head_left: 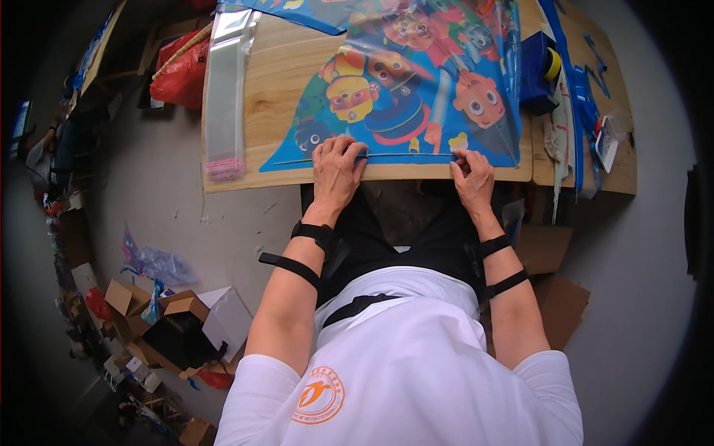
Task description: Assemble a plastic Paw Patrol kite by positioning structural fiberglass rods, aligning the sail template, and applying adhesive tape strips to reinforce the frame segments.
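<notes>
A blue kite-like sheet [401, 119] printed with colourful cartoon figures lies spread on the wooden table [260, 104], its straight near edge close to the table's front. Along that edge runs a thin pale rod [409, 154]. My left hand [338, 169] rests on the left part of the edge, fingers bent and closed on the rod. Near the right corner, my right hand [473, 177] pinches the rod's other end between thumb and fingers. The fingertips partly cover what they grip.
Clear plastic sleeves [225, 97] lie on the table's left side. To the right stand a blue tape dispenser [539, 74] and a white tray [610, 141] among blue strips [576, 97]. A red bag [184, 74] sits beyond the left edge; cardboard boxes [186, 312] crowd the floor.
</notes>
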`<state>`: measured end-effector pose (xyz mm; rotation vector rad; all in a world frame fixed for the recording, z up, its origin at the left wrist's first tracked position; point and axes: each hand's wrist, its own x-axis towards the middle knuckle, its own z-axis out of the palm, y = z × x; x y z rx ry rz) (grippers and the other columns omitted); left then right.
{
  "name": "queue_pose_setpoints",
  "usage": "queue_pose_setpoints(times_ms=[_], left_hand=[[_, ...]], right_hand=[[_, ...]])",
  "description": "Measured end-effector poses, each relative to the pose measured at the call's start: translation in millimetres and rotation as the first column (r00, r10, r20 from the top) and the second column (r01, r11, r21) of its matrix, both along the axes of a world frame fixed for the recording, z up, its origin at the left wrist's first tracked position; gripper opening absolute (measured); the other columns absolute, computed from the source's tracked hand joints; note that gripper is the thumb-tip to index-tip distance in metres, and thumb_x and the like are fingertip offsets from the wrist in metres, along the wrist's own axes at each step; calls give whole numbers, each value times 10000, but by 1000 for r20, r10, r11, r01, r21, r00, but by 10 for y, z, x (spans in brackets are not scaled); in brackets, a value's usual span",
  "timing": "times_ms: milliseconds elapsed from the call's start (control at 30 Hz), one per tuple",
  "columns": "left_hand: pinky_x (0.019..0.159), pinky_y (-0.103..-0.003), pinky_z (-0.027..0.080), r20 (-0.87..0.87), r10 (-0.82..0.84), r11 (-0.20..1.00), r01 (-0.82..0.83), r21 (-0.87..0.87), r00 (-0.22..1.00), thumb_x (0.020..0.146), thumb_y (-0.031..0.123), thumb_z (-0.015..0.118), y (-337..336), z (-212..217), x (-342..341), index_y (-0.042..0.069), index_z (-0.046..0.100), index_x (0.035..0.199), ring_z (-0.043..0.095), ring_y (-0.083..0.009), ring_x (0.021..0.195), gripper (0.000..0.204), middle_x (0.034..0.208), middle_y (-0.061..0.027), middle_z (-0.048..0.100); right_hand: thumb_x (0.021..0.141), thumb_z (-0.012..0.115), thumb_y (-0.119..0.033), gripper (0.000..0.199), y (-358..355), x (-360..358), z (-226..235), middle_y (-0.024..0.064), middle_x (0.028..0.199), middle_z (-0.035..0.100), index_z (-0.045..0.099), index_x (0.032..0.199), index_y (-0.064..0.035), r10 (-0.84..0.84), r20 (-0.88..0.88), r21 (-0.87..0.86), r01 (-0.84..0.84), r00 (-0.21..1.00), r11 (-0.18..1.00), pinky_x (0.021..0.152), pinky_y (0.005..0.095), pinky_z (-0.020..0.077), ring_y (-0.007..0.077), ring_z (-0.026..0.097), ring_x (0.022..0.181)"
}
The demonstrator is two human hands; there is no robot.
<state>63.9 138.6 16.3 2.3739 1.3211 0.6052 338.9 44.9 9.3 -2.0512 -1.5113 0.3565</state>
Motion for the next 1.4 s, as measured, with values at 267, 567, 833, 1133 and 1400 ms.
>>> queue_pose_setpoints(times_ms=[267, 567, 833, 1133, 1400], left_hand=[[994, -451, 385, -14, 8, 1000, -8, -5, 1000, 778, 136, 733, 3, -4, -48, 138, 655, 1083, 536, -302, 1136, 315, 1121, -62, 607], [989, -446, 389, 0, -2, 1000, 2, 0, 1000, 777, 135, 731, 8, -20, -10, 140, 670, 1051, 540, -295, 1125, 280, 1098, -55, 611], [1008, -445, 359, 3, 0, 1000, 0, -9, 1000, 782, 132, 728, -2, -23, -26, 157, 656, 1044, 522, -274, 1134, 273, 1097, -40, 592], [996, -444, 386, 6, 9, 1000, -9, 6, 1000, 769, 143, 739, -2, -24, -7, 139, 655, 1096, 540, -293, 1136, 337, 1119, -60, 615], [1014, -436, 374, 18, 13, 999, -12, -39, 1000, 759, 158, 754, 20, -9, -93, 131, 619, 1175, 535, -282, 1147, 438, 1143, -59, 610]], right_hand=[[766, 706, -102, 200, 14, -56, 3, 24, 823, 628, 650, 957, -89, -7, 13, 29, 7, 1000, 1000, 807, 400, 428, 244, 597, 840], [770, 701, -110, 157, 3, -17, 1, 22, 823, 631, 652, 917, -89, -6, 7, 41, 6, 1000, 999, 791, 395, 425, 239, 600, 836], [762, 705, -103, 156, 4, -28, -20, 22, 819, 633, 646, 907, -88, 3, 23, 60, -4, 1000, 998, 780, 392, 424, 239, 603, 836], [768, 701, -99, 171, 3, -4, -16, 22, 810, 631, 644, 928, -86, -10, -29, 45, 11, 1000, 999, 777, 388, 427, 237, 603, 830], [771, 702, -96, 219, 24, -71, 0, 20, 819, 628, 644, 981, -82, -24, -55, 9, 25, 998, 1000, 815, 383, 423, 231, 600, 846]])
